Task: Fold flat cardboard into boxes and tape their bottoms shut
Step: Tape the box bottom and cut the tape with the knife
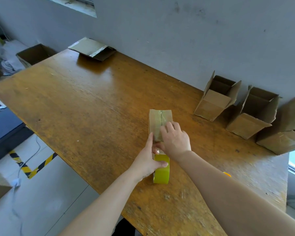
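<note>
We look down on a worn wooden surface (92, 108) set against a grey wall. Near its front edge a small cardboard box (160, 120) stands bottom up. Its two flaps meet in a seam covered by a strip of clear tape.

Our right hand (174, 140) lies on the near end of that bottom, fingers spread and pressing the tape flat; it grips nothing. Our left hand (149, 163) is wrapped round a yellow-green tape roll (161, 174) just in front of the box. Its thumb lies across the roll and its forefinger reaches forward along the box's left side. The tape seems to run from the roll up onto the box, though the hands hide the join.

Along the wall to the right stand three assembled boxes (213, 106) (252, 118) (284, 133), open tops up. Flattened cardboard (92, 49) lies at the far edge. A small yellow object (227, 174) shows beside our right forearm; we cannot tell what it is.

The strip looks uncut, so pulling the roll away too soon could peel the tape off the seam or drag the light box along. A crooked tear might leave a loose tail that folds onto itself. If the pressing hand lifts early, the flaps may spring apart under the tape.
</note>
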A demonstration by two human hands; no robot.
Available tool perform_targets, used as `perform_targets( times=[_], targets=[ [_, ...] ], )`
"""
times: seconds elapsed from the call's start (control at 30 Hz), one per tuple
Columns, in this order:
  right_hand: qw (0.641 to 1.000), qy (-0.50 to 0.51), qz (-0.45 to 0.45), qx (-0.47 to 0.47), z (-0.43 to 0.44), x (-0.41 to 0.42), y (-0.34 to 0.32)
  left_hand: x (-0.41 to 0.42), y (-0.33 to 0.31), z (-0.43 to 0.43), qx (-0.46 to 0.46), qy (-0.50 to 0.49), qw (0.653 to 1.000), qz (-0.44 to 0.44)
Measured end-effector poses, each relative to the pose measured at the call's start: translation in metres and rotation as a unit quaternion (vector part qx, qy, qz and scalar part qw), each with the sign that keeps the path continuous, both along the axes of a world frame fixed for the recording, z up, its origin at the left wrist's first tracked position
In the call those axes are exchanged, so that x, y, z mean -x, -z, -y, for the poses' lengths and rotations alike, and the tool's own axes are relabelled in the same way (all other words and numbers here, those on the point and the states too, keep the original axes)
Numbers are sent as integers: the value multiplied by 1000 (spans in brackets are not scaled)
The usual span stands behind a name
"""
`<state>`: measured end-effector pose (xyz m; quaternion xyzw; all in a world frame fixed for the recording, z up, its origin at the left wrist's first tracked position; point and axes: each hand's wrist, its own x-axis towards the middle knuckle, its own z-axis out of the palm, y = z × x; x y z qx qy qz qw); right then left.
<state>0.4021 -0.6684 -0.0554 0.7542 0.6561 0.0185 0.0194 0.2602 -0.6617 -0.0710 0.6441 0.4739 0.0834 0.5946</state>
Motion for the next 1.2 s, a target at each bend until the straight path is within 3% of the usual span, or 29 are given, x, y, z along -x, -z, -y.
perform_targets(
  times=[0.17, 0.37, 0.5, 0.6, 0.73, 0.87, 1.1, 1.2],
  targets=[
    [1000, -1, -16, 3, -2, -4, 7, -1, 0, -6, 1, 1, 1000, 3],
    [984, -13, -174, -47, 15, -21, 5, -3, -7, -19, -8, 43, 999, -22],
    [974, 71, -196, -89, 47, -31, 21, -4, -9, -21, 2, 46, 998, -33],
    [974, 182, -134, -19, 68, -45, 30, -6, -10, -21, 0, 46, 998, -49],
    [938, 313, -85, 117, 87, -58, 34, -6, -12, -20, 4, 39, 998, -47],
    [938, 277, -96, 182, 88, -62, 34, -6, -15, -18, 4, 32, 999, -40],
    [961, 235, -75, 129, 99, -64, 36, -4, -16, -15, 1, 27, 999, -39],
    [973, 172, -144, 58, 100, -58, 33, -3, -14, -14, -3, 26, 999, -37]
  ],
)
